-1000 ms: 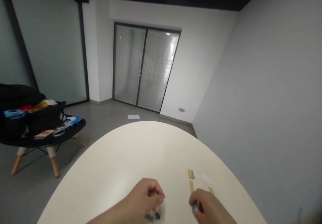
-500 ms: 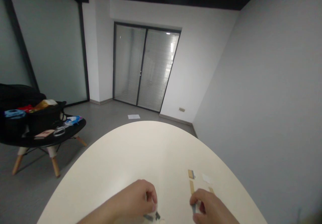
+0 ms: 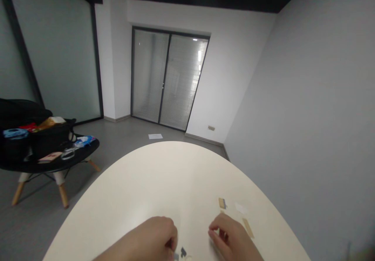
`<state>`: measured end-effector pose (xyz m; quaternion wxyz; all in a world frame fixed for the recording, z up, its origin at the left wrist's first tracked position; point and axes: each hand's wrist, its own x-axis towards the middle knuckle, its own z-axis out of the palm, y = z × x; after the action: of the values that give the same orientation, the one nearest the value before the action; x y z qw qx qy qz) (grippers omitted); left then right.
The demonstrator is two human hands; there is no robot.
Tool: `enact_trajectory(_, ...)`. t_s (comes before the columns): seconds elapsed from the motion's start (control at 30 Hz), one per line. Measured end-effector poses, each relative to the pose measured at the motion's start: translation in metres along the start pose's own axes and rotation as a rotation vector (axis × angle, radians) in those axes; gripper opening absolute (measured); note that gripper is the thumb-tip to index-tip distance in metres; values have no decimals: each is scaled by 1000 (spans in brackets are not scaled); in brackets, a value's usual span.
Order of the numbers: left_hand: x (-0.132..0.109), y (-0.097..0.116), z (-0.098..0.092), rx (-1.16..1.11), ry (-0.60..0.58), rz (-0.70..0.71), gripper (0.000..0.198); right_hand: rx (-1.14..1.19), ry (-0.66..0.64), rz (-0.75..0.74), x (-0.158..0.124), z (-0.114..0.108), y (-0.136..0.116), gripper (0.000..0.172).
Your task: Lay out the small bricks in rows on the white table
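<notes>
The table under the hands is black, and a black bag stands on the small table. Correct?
No: the head view shows the table under the left hand and right hand is cream, not black. The black bag is on the small table.

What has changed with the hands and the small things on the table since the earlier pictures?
The right hand moved left, and the small blue piece at its fingers no longer shows. The left hand moved slightly left and down. More of the tan strip now shows. The small card, white paper and dark piece stayed in place.
</notes>
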<state>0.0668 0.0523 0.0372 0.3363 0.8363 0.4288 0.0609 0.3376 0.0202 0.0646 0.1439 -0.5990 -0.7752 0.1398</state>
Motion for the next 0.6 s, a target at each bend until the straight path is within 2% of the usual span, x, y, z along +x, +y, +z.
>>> enact_trajectory(0.1,-2,12,-9,55,34,34,20,70,-61,-109,2,16,-9,18)
enact_trajectory(0.17,-3,18,-14,42,69,52,23,109,-101,-162,3,28,-13,27)
enact_trajectory(0.23,-4,21,-16,-11,98,77,23,120,-131,-195,5,38,-16,38)
enact_trajectory(0.3,-4,22,-15,-105,108,103,24,98,-140,-214,7,45,-18,37)
enact_trajectory(0.43,0,22,-8,-292,134,90,19,94,-105,-231,8,45,-19,23)
enact_trajectory(0.6,7,22,1,-476,168,66,12,246,-64,-229,7,38,-20,32)
